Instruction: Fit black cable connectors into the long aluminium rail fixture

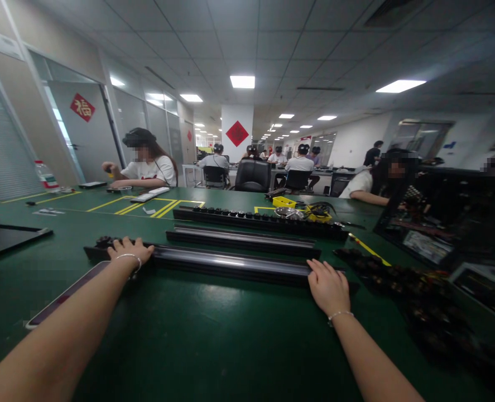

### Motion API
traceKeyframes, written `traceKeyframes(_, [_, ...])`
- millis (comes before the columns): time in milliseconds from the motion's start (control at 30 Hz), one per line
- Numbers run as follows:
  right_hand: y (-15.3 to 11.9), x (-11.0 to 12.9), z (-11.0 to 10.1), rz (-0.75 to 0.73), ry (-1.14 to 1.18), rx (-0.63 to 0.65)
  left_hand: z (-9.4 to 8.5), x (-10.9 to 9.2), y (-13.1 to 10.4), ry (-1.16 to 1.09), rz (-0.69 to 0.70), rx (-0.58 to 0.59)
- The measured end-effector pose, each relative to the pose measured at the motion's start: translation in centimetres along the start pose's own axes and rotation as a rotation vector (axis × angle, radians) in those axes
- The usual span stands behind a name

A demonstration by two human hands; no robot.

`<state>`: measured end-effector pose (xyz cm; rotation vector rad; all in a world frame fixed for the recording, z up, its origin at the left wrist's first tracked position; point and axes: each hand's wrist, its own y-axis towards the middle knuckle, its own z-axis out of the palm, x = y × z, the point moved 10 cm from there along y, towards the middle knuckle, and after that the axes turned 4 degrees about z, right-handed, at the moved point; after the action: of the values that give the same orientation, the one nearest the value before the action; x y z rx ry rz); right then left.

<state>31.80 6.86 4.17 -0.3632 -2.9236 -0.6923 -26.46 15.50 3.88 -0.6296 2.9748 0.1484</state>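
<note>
A long black rail (230,262) with a glossy channel lies across the green table before me. Over its left end my left hand (128,254) is laid open, fingers spread, beside a small black part (104,241) set in the channel. At the right end my right hand (328,285) is closed on the rail, fingers together and bent over it; its thumb is hard to make out. Behind lies a second black rail (243,239), its channel bare. Farther back, a third rail (255,219) carries a row of several small black parts.
A phone (69,293) lies under my left forearm. Black parts (431,312) are heaped at right, near a dark open case (443,218). Yellow trays (284,202) and a metal dish (289,213) stand behind the rails. Co-workers sit at left (150,162) and right (368,178).
</note>
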Motion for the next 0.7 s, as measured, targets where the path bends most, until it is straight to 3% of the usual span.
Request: traceKeyframes(700, [0.0, 0.2, -0.2, 0.006, 0.028, 0.026, -1.7, -1.2, -1.0, 0.133, 0.015, -0.021])
